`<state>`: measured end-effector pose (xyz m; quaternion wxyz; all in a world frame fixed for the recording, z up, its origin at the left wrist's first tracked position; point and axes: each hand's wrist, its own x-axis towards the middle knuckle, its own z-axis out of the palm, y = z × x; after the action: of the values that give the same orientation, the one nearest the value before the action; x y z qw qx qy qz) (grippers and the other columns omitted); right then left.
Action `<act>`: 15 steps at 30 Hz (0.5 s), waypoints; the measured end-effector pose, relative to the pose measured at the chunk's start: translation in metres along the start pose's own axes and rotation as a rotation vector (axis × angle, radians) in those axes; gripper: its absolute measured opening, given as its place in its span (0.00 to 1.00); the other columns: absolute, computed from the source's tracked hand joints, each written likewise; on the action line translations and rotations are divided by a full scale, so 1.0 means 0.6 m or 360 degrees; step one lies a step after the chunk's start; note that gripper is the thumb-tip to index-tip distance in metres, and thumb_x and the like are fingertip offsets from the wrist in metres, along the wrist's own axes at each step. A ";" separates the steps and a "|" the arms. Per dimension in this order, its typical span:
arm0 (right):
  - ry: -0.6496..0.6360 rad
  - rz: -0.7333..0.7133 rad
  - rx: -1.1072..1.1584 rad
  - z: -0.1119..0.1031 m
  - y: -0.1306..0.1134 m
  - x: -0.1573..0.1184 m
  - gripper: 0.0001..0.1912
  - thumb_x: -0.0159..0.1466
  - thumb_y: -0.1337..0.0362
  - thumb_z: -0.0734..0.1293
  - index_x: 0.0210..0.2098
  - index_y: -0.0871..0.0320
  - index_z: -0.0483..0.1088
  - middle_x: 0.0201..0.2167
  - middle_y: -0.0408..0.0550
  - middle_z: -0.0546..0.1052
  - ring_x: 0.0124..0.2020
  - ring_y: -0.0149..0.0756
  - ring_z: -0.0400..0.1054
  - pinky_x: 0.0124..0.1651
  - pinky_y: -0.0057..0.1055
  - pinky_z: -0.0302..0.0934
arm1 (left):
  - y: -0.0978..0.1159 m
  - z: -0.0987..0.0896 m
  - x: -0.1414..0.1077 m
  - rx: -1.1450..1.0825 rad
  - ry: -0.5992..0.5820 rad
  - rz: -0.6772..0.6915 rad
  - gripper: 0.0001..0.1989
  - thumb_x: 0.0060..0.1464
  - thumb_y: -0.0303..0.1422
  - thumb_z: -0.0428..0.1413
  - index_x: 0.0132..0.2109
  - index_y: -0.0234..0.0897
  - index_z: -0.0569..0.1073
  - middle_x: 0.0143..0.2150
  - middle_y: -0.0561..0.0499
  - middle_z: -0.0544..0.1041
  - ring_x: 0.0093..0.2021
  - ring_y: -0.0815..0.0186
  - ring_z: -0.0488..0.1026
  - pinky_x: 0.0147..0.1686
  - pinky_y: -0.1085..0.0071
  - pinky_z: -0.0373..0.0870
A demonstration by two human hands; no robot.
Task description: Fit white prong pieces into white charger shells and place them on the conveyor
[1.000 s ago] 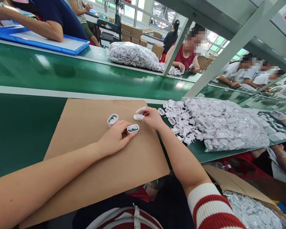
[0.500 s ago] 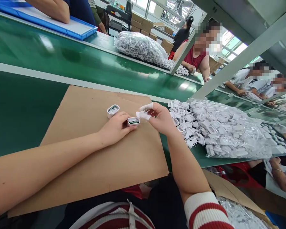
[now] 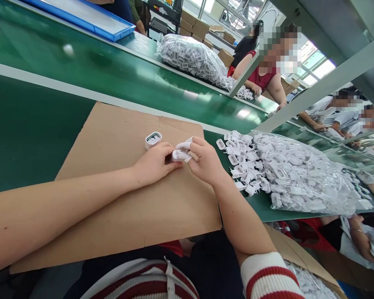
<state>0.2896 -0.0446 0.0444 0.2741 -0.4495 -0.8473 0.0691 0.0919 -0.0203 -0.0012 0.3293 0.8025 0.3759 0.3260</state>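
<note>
Closer together than half a second ago, the fingers of the right hand [image 3: 207, 164] have come in from beside the small white housing [image 3: 178, 156] and are now at its top. That housing sits low over the middle of the cardboard sheet [image 3: 137, 216], gripped between thumb and fingers of the left hand [image 3: 154, 166]. Green board showed in its opening before; white covers most of that area now, and whether this is a seated cover or only the capped fingertips cannot be told. Nor can I tell whether the right hand pinches a separate piece. White finger covers [image 3: 190, 142] wrap its thumb and a finger. Just beyond the left hand, a second housing [image 3: 148, 145] stands upright on the cardboard, its mouth open and parts showing inside, so that one looks unclosed. By my reading, the held one is partway through being handled, and plenty remains: loose white pieces [image 3: 246, 164] lie heaped right of the cardboard, against a clear bag [image 3: 302, 170] full of more. Farther off, across the green belt [image 3: 112, 79], are another filled bag [image 3: 190, 54], a blue-rimmed tray [image 3: 87, 20] and a person in a red top [image 3: 262, 79].
</note>
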 end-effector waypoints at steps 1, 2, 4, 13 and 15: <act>-0.0007 0.0004 -0.0020 0.001 -0.001 0.000 0.13 0.60 0.75 0.61 0.40 0.56 0.73 0.32 0.47 0.67 0.37 0.40 0.63 0.38 0.35 0.58 | 0.000 0.000 0.000 -0.0003 0.0004 0.0000 0.13 0.59 0.43 0.60 0.39 0.38 0.76 0.41 0.49 0.75 0.44 0.58 0.71 0.43 0.61 0.69; -0.0010 0.0007 -0.0041 0.001 -0.002 0.000 0.13 0.60 0.75 0.61 0.38 0.56 0.72 0.32 0.47 0.66 0.36 0.40 0.63 0.38 0.35 0.57 | 0.000 0.000 0.000 -0.0004 0.0006 0.0000 0.13 0.59 0.43 0.60 0.39 0.37 0.76 0.41 0.49 0.75 0.44 0.58 0.71 0.43 0.62 0.69; -0.0006 0.0003 -0.0084 0.002 -0.003 0.001 0.11 0.58 0.76 0.61 0.34 0.56 0.70 0.31 0.47 0.66 0.37 0.39 0.62 0.37 0.34 0.56 | -0.001 0.000 -0.001 -0.0002 -0.0002 0.0004 0.13 0.59 0.43 0.60 0.39 0.37 0.76 0.41 0.49 0.75 0.43 0.58 0.71 0.43 0.62 0.69; -0.0047 0.0078 -0.0194 0.003 -0.016 0.011 0.12 0.54 0.79 0.60 0.25 0.55 0.64 0.29 0.45 0.64 0.35 0.37 0.61 0.35 0.31 0.53 | 0.004 0.000 0.002 -0.0011 0.0004 -0.0040 0.13 0.57 0.44 0.60 0.37 0.37 0.76 0.39 0.48 0.74 0.42 0.58 0.71 0.41 0.61 0.68; -0.0074 0.0140 -0.0202 0.001 -0.017 0.014 0.11 0.52 0.78 0.61 0.23 0.56 0.64 0.28 0.44 0.63 0.32 0.35 0.61 0.32 0.31 0.50 | 0.006 0.000 0.002 -0.0032 -0.0005 -0.0074 0.14 0.56 0.45 0.61 0.36 0.37 0.76 0.39 0.48 0.74 0.42 0.57 0.71 0.42 0.61 0.68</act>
<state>0.2783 -0.0437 0.0511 0.2220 -0.5011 -0.8356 0.0375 0.0939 -0.0212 0.0020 0.3455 0.7907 0.3905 0.3210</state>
